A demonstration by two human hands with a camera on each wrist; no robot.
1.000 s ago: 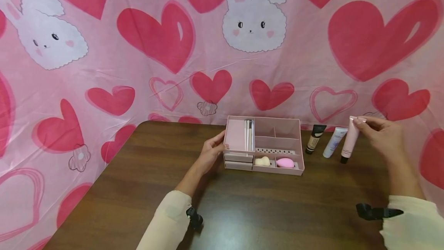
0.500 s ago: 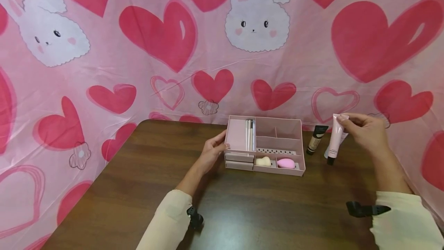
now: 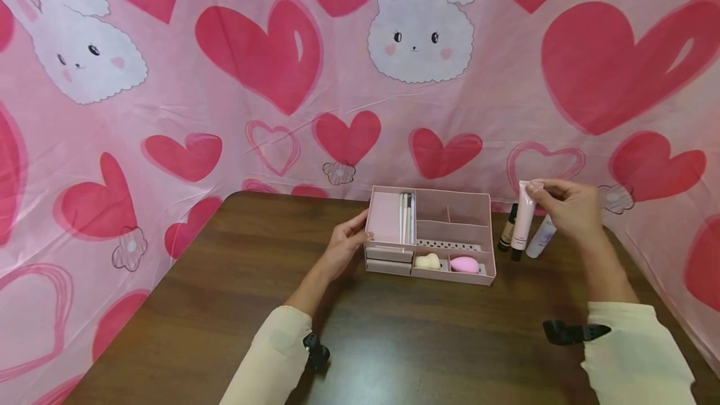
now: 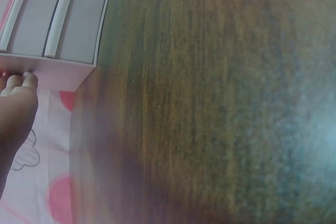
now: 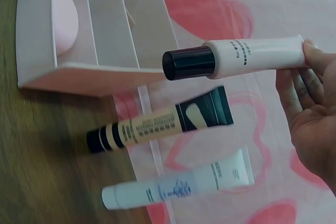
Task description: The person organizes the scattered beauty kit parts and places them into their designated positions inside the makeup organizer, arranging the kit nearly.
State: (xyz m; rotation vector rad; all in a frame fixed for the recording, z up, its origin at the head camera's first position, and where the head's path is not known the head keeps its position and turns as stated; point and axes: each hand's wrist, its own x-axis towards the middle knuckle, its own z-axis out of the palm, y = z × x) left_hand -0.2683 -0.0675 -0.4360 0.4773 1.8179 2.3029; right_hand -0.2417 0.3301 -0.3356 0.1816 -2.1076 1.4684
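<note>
A pink makeup organizer [image 3: 452, 280] stands on the brown table, with brushes [image 3: 406, 217], a cream sponge [image 3: 427, 261] and a pink makeup sponge [image 3: 464, 264] in its compartments. My left hand [image 3: 343, 245] rests on its left side, fingers along the side wall and thumb at the front corner. My right hand [image 3: 568, 205] pinches the flat end of a pale pink squeeze tube [image 5: 257, 56], black cap downward, above the table right of the organizer. Behind it stand a beige-and-black tube [image 5: 157, 121], partly hidden in the head view, and a white tube [image 5: 181, 186].
Two shallow drawers [image 3: 388, 261] form the organizer's lower left front. A pink cloth with hearts and rabbits [image 3: 337, 49] hangs behind the table. The wooden table top [image 3: 394, 336] stretches toward me.
My right hand has carried the pink tube left, past the white tube to in front of the beige-and-black one. My left hand stays at the organizer. The view has shifted slightly.
</note>
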